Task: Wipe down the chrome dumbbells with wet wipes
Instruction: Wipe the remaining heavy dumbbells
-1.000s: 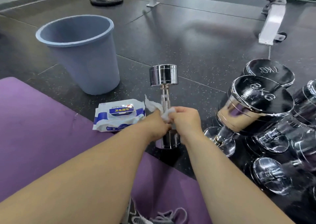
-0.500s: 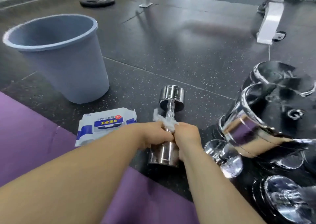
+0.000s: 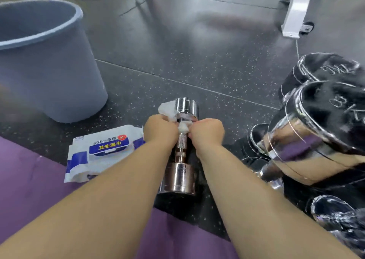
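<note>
Dumbbell: laid on the dark floor at centre, along the 12-to-6 line, with its near head at the edge of the purple mat. Whether the far head is lifted cannot be told.
Wet wipe: wrapped round the handle just under the far head, with a loose end bunched at 10 o'clock of that head.
Left hand: fingers curled, one end of the wipe held.
Right hand: fingers curled, the other end pinched at the handle.
Surroundings: wipe pack at 9 o'clock of the dumbbell, grey bin at 10 o'clock, pile of larger chrome dumbbells at 3 o'clock.
Risk: the thin wipe could be snagged and torn on the knurled handle if pulled hard. The round heads could be set rolling toward the pile if the hold is slackened. The near head could be left unwiped, since the wipe sits only at the far end.
</note>
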Available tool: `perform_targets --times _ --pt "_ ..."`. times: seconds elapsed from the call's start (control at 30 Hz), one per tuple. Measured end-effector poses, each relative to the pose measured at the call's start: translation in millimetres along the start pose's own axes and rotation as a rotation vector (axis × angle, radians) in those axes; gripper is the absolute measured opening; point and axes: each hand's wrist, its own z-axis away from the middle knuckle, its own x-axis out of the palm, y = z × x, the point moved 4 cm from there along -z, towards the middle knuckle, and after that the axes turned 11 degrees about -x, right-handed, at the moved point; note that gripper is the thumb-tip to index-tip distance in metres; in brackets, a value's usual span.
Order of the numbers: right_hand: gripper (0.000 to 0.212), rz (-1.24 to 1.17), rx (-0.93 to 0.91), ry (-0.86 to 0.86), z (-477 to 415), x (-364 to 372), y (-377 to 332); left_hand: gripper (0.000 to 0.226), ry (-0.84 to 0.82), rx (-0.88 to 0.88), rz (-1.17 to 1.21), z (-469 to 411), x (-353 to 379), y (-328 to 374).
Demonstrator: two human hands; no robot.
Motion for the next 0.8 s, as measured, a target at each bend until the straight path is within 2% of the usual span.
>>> perform_targets --times 0.07,0.1,0.2,0.3,0.33,0.4,0.5,0.57,0.67,0.73,0.8 --pt "0.012 -0.011 -0.046 -0.018 7 1 -2 0.014 0.049 0.005 0.000 4 -7 -10" --pt "0.019 -0.023 -0.058 -0.052 12 1 -4 0.013 0.027 0.052 -0.074 6 -8 -12" --pt "0.038 0.035 -0.117 -0.156 23 -2 -12 0.019 -0.151 0.053 -0.189 15 -5 -9" --pt "0.034 0.111 -0.170 -0.144 18 -10 -15 0.019 -0.342 -0.081 -0.034 10 1 0" --pt "0.031 0.109 -0.178 -0.128 16 -12 -15 0.021 -0.341 -0.101 0.001 10 1 1" --pt "0.019 0.044 -0.162 -0.073 13 -13 -13 0.015 -0.321 -0.022 -0.074 10 5 3" --pt "0.013 -0.012 -0.134 -0.025 13 -16 -9 0.017 -0.199 0.108 -0.144 16 6 8" --pt "0.024 0.063 -0.137 -0.057 16 -23 -6 0.019 -0.216 0.125 -0.212 19 8 10" --pt "0.040 0.224 -0.154 -0.149 25 -37 -2 0.022 -0.363 0.072 -0.316 29 5 9" --pt "0.038 0.327 -0.136 -0.214 35 -45 -5 0.022 -0.428 0.055 -0.409 38 3 6" --pt "0.026 0.437 -0.134 -0.307 47 -49 -15 0.017 -0.461 0.057 -0.531 51 -3 4"
